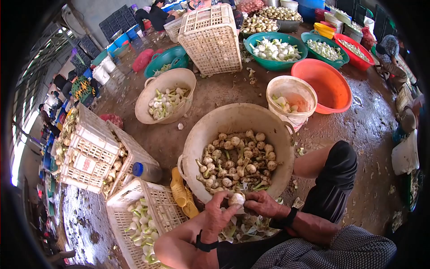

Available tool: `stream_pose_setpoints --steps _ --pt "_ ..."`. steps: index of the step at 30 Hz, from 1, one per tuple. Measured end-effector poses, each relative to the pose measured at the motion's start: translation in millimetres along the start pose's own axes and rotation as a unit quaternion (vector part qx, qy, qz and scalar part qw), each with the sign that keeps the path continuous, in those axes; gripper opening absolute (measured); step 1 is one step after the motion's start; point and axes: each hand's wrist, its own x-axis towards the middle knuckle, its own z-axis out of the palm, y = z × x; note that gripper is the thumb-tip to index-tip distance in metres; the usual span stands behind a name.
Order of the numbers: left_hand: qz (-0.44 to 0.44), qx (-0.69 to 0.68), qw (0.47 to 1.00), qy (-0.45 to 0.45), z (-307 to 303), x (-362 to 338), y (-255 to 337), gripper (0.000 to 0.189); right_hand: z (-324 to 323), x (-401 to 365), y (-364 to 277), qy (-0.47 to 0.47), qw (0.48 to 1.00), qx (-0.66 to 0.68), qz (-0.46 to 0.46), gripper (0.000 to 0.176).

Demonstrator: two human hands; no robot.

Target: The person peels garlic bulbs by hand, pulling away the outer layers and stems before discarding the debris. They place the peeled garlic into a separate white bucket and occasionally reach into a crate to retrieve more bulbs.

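My left hand (218, 212) holds a pale garlic bulb (236, 200) between thumb and fingers, over the near rim of a large beige tub (242, 116). On the bulb's right side, my right hand (264, 204) has its fingers closed together; what they pinch is hidden. Inside the tub lie several garlic bulbs (228, 166) with dirty skins and short stems. Beneath my hands, leaves and peelings (251, 226) lie between my legs. Both wrists wear dark bands.
Left of the tub are yellow shoes (181, 195), a blue-lidded jar (148, 171) and a crate (118, 224) of peeled garlic. Ahead stand a smaller beige tub (145, 105), a white bucket (292, 85), a red basin (327, 85) and an upright crate (212, 40). Other people sit farther off.
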Motion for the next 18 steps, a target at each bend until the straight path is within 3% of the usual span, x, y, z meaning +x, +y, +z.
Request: stream_pose_setpoints --steps 6,8,14,18 --pt "0.042 0.029 0.999 -0.002 1 -1 -1 0.041 2 -3 -14 0.017 0.999 -0.017 0.028 0.017" --pt "-0.058 -0.146 0.988 -0.002 2 -4 4 0.035 3 -2 -17 0.025 0.999 -0.02 0.034 0.017" --pt "-0.067 -0.225 0.972 -0.02 -2 -7 10 0.038 0 6 2 0.016 0.999 -0.048 -0.019 0.017" --pt "-0.09 -0.27 0.958 -0.042 -3 -9 28 0.036 -11 16 28 0.052 0.986 -0.15 -0.056 0.02"
